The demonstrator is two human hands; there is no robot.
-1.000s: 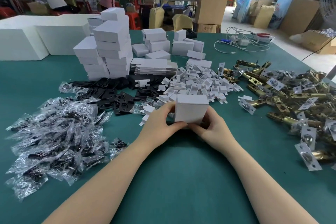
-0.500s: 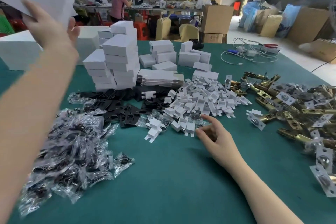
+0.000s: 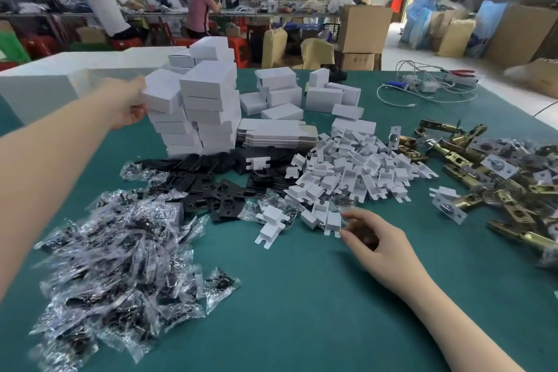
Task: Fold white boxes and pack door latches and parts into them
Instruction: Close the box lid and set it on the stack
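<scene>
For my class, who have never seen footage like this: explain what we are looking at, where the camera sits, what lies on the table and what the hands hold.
No machine here: a person wears a camera on the head, looking down at their own hands. The left hand grips a folded white box at the stack of boxes. The right hand reaches, fingers loosely curled, toward a pile of white card inserts; it seems to hold nothing. On the green table also lie bagged parts, black plates and brass latches.

Packing workshop: green worktable (image 3: 302, 296), stacked white boxes (image 3: 208, 106), brass latches (image 3: 471, 157), cardboard cartons (image 3: 363, 29).
</scene>
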